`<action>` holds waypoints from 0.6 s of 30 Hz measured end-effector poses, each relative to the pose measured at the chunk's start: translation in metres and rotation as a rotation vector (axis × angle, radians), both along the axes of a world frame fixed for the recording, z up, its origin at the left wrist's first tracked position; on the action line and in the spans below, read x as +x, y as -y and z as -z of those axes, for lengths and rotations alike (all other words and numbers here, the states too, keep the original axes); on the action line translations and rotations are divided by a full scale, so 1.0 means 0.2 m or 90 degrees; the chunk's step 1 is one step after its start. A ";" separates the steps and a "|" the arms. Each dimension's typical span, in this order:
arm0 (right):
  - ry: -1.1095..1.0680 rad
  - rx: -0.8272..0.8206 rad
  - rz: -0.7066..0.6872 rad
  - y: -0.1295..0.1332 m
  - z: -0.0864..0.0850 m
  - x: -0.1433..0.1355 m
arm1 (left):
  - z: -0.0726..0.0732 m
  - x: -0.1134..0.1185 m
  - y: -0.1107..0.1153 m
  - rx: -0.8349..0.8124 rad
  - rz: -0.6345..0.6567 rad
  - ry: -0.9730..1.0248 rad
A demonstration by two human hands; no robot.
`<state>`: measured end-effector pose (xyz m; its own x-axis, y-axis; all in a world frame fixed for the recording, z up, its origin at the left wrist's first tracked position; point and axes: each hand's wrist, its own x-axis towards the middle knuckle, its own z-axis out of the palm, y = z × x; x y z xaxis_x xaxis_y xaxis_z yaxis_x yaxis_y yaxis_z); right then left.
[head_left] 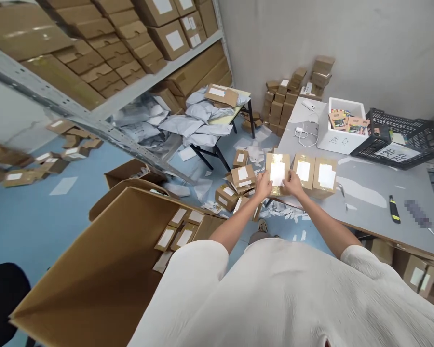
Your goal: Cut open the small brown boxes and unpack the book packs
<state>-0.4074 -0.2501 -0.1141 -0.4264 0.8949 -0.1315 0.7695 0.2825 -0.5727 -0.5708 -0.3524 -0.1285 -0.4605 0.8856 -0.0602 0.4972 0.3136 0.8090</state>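
Right now I have the fingers of both hands closed on a labelled carton (278,169), the left hand (263,184) gripping its left side and the right hand (292,183) its right. It sits over the near left end of the grey desk (369,217); from my view I cannot tell whether it rests there or is lifted. Its white label faces up, shiny with tape.

I read the clock from that carton, with twelve at the top of my view. Close by at three o'clock stand two more taped cartons (314,176), side by side, each with a white label. At two I see a white foam box (342,140) with colourful packets, and just beyond it a black crate (398,154). A yellow-and-black cutter (394,209) lies between three and four.

Loose small boxes (243,174) lie near nine. At eight gapes a large open box (104,255) with labelled cartons inside. Grey parcels (210,113) cover a small table between ten and eleven, and stacked boxes (282,103) stand by the wall at twelve.
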 end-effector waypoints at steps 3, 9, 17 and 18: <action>0.012 -0.051 0.034 -0.06 0.00 -0.01 | 0.04 -0.04 -0.12 -0.004 0.010 0.032; 0.116 -0.089 -0.013 -0.19 0.01 0.00 | 0.14 -0.14 -0.37 -0.034 0.066 0.094; 0.203 -0.032 -0.010 -0.31 0.06 0.04 | 0.29 -0.23 -0.54 -0.066 0.197 0.139; 0.204 -0.030 -0.003 -0.32 0.06 0.05 | 0.30 -0.22 -0.56 -0.068 0.207 0.148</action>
<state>-0.3977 -0.1868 -0.1268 -0.3604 0.8832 -0.3001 0.9115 0.2651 -0.3145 -0.6150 -0.2394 -0.1881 -0.1213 0.9658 -0.2290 0.3919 0.2586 0.8829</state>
